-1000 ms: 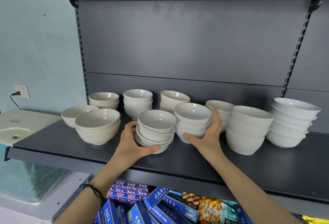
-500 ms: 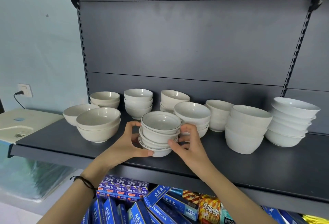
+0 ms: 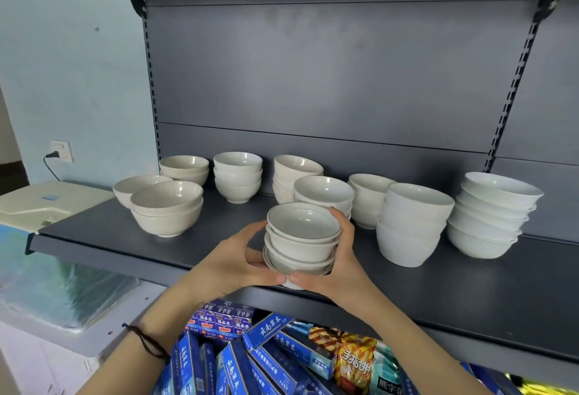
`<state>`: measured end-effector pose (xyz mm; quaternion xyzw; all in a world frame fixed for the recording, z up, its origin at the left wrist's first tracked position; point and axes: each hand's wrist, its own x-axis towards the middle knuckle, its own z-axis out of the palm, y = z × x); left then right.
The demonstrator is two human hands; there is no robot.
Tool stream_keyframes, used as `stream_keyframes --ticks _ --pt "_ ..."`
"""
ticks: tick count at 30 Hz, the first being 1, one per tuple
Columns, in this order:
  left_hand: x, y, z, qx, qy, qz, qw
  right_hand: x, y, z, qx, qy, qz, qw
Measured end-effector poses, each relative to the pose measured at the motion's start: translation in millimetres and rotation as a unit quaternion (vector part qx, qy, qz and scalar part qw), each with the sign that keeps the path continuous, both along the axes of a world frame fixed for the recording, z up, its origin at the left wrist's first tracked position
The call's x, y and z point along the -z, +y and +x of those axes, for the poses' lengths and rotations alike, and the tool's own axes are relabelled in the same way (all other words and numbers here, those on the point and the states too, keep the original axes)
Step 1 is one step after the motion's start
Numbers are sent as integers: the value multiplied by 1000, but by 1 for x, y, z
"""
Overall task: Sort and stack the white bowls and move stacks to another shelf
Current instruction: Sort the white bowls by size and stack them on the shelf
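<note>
A small stack of white bowls with thin dark rims [image 3: 302, 238] is held between both hands at the front edge of the dark grey shelf [image 3: 103, 238]. My left hand [image 3: 241, 261] grips its left side, thumb under the base. My right hand [image 3: 335, 266] grips its right side, fingers curled up to the top rim. The stack's base looks lifted just past the shelf's front lip. Behind it stand other white bowl stacks: a wide pair [image 3: 167, 208], a tall stack [image 3: 410, 225] and a far-right stack [image 3: 488, 216].
More bowl stacks [image 3: 238, 176] line the back of the shelf. The shelf below holds blue boxes [image 3: 282, 354] and snack packets [image 3: 354, 360]. A white appliance [image 3: 34, 203] sits to the left by a wall socket. An upper shelf overhangs at the top.
My right hand left the neighbouring stack and took the right side of the small stack. Both hands drew the stack forward to the shelf's front edge and raised it slightly.
</note>
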<state>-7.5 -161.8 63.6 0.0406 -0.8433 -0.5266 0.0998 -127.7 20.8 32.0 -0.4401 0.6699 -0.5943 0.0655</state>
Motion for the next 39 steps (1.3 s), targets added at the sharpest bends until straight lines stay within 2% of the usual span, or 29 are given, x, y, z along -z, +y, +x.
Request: stream_keyframes --ticks 5,8,9,11,13,14,18,25,32,39 --pt "1 31 -12 51 -10 39 998 -2 38 -15 26 23 -8 999" --pt "-2 49 -26 49 -11 54 997 -6 65 -26 28 4 3 1000" --pt "-1 52 -34 27 5 48 998 -7 73 -29 26 -3 6 1000" --pt "7 55 -53 -78 80 -5 994 -6 88 -37 38 -5 14 999" --pt "18 55 -71 -200 150 -59 966 -5 97 -42 51 -2 23 998" --pt "22 56 -80 -229 167 -59 957 -5 100 -44 50 -1 28 998" --pt "24 63 -107 -197 194 -23 961 -2 101 -48 38 2 32 999" --pt "20 68 -144 -210 224 18 951 1 100 -49 37 9 21 999" --pt "21 66 -142 -229 233 22 945 4 101 -53 31 14 15 999" --pt "18 36 -102 -250 195 -8 948 4 97 -52 44 32 17 998"
